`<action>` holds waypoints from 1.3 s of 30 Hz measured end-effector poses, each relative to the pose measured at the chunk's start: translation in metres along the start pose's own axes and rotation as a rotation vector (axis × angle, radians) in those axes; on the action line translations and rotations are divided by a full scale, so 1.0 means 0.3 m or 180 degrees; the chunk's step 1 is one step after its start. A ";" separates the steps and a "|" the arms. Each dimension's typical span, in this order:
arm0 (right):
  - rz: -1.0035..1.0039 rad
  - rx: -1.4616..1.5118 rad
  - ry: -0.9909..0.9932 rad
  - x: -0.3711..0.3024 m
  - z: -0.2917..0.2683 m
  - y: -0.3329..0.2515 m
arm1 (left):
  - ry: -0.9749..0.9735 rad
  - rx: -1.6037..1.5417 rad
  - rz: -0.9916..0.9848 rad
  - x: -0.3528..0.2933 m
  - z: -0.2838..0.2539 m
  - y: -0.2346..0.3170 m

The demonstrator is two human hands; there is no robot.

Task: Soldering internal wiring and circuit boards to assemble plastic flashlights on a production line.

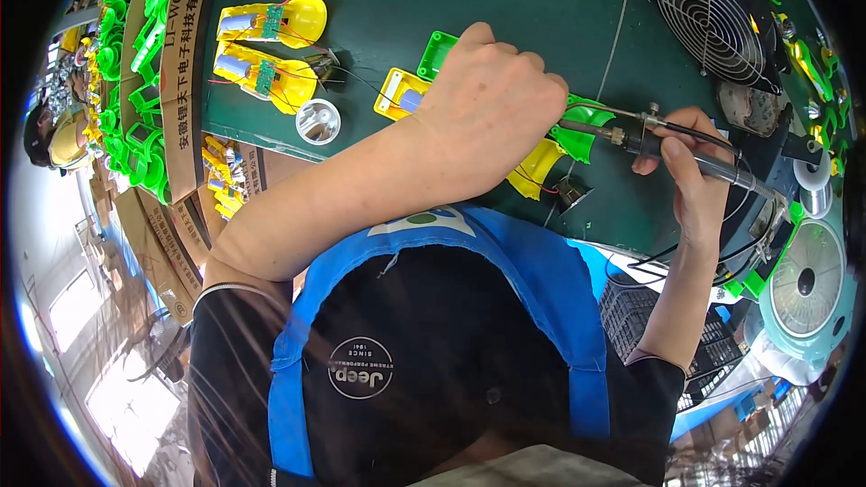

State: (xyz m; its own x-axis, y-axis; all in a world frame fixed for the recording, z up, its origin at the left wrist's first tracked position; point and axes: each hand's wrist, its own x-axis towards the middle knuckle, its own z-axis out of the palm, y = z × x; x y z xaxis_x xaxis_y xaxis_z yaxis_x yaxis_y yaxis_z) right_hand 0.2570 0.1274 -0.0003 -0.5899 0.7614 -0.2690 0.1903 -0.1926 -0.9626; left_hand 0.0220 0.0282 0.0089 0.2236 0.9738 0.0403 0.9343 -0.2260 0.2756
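Observation:
My left hand (496, 90) is closed, knuckles up, over a yellow shell half (538, 171) and a green shell half (582, 140). Its fingertips are hidden, so what they grip does not show. In my right hand (690, 162) is a soldering iron (631, 137) with a thin metal feed tube alongside. The iron points left, and its tip disappears behind my left hand. A blue cylindrical cell (410, 100) sits in the yellow shell beside my left wrist. Near the bench's front edge, a small metal lamp cup (572, 194) is wired to that shell.
Two yellow shells (302, 22) with cells and circuit boards lie at the left, near a silver reflector cup (318, 122). A black fan (710, 13) stands back right. Cartons (185, 63) and green parts (144, 140) line the left; a round fan (806, 280) is lower right.

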 end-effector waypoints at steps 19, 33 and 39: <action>-0.0396 -0.0658 -0.0459 0.000 -0.036 -0.043 | -0.0124 0.0070 -0.0046 0.003 0.001 0.010; -0.2093 -0.0525 0.0982 -0.100 0.147 0.047 | -0.0109 0.0108 -0.0031 0.008 0.000 0.005; -0.1922 -0.0170 0.0822 -0.092 0.247 0.152 | -0.0098 0.0077 -0.0018 0.005 0.000 0.005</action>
State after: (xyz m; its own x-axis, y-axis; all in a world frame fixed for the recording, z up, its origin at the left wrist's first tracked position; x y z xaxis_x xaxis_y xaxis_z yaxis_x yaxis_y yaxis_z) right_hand 0.2240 0.0518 -0.0391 -0.3993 0.8513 0.3404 -0.0724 0.3409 -0.9373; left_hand 0.0236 0.0294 0.0094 0.2265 0.9740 0.0091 0.9419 -0.2214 0.2526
